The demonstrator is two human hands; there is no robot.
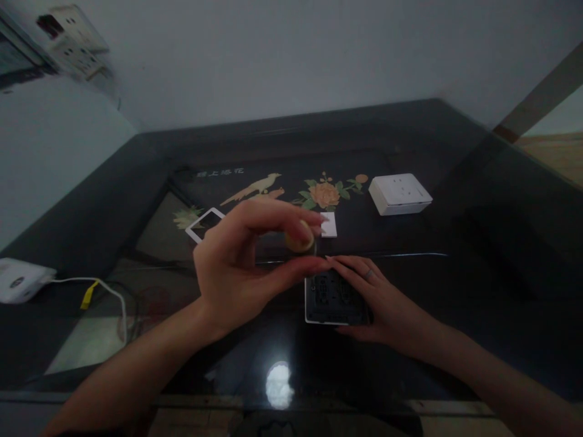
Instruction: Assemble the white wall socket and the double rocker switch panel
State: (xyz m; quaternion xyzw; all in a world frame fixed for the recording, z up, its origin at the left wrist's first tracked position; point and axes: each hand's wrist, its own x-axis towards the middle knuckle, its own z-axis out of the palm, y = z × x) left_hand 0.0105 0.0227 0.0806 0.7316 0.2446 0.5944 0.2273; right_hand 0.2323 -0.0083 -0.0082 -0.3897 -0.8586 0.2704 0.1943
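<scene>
My left hand [241, 267] is raised above the dark glossy table, its thumb and fingers closed round a small yellowish round-ended object [300, 238], perhaps a screwdriver handle seen end-on. Below and to the right, my right hand [382, 297] grips the right side of a square socket panel [330, 300], its black back facing up and a white rim showing. Fingers lie along the panel's top edge and the thumb is at its lower edge. A ring is on one finger. The lower part of the yellowish object is hard to make out.
Behind the hands lie a small white square [328, 225] and a white frame [213, 217]. A boxy white socket [401, 193] sits at the back right. On the left are a white adapter [22, 280] and its cable with a yellow tag [89, 295]. Wall sockets [77, 48] are upper left.
</scene>
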